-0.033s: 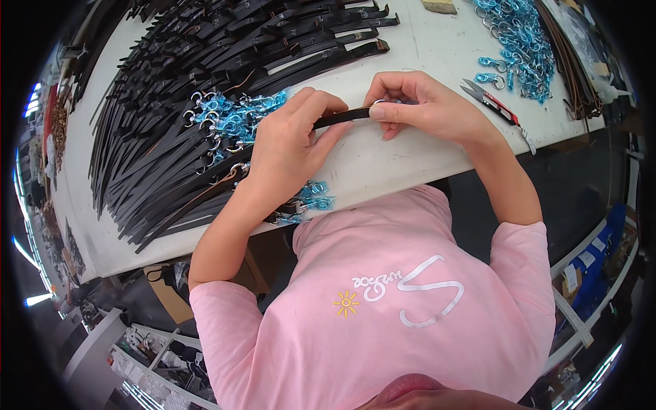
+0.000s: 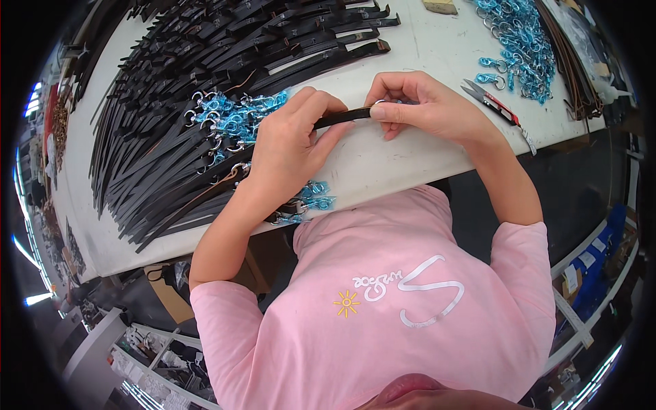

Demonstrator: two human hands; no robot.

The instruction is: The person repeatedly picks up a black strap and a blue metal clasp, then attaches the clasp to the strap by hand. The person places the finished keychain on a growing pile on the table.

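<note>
Between my two hands, a narrow black leather strap (image 2: 344, 119) is held above the white table. My left hand (image 2: 287, 143) is closed around it, thumb and fingers pinching its left part. My right hand (image 2: 430, 106) pinches the strap's right end between thumb and curled fingers. A bit of a metal ring shows at those right fingertips, mostly hidden. Next to my left hand lies a heap of metal swivel clasps in blue plastic film (image 2: 236, 116), on top of many black straps (image 2: 157, 164). A few more film-wrapped clasps (image 2: 314, 198) stick out under my left forearm.
Layered black straps (image 2: 225, 55) cover the table's left and far side. At the right lie another heap of blue-wrapped clasps (image 2: 523, 51), thread snips (image 2: 493, 104) with red and black handles, and a bundle of brown straps (image 2: 574, 68). A small tan block (image 2: 439, 7) sits at the far edge.
</note>
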